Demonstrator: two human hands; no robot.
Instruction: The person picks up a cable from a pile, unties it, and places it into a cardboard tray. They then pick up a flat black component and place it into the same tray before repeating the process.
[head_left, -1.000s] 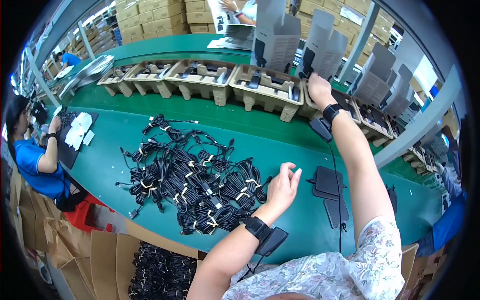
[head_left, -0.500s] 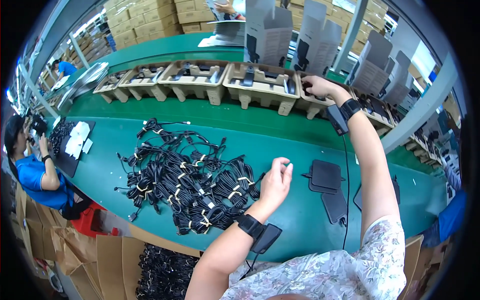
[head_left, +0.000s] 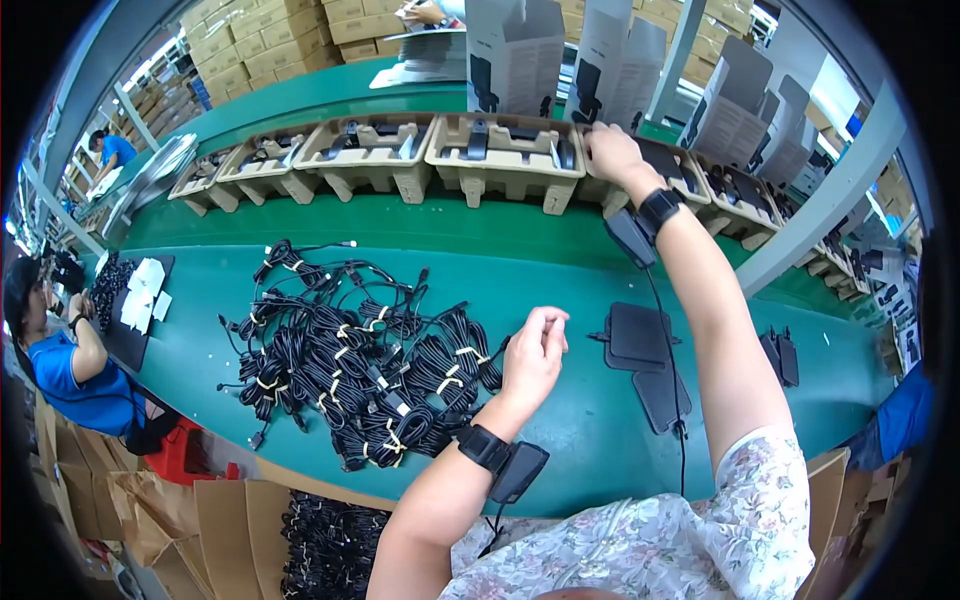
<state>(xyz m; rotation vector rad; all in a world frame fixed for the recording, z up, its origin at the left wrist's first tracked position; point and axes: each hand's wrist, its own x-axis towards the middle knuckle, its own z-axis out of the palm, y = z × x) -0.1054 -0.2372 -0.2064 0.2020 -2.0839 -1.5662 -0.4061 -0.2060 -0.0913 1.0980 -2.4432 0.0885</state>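
My right hand (head_left: 612,158) reaches into the left end of a brown moulded tray (head_left: 700,187), fingers bent down inside. Whatever they grip is hidden by the hand and the tray wall. Above the green table (head_left: 480,280), my left hand (head_left: 533,362) hovers with loosely curled fingers, thumb a little apart and nothing visible in it. Just left of it spreads a pile of black cables (head_left: 360,365), bundled with pale ties. To its right lie flat black square pads (head_left: 638,335) and a dark plate (head_left: 660,398), overlapping.
Further brown trays (head_left: 508,170) with black parts line the raised back ledge. Behind them stand open printed boxes (head_left: 515,60). A grey post (head_left: 830,190) rises at right. A carton of cables (head_left: 325,545) sits below the table edge. At left, a person in blue (head_left: 85,375) works.
The whole view has shifted slightly. My right forearm has swung a little left, with the hand still at the same tray. My left hand stays beside the cable pile.
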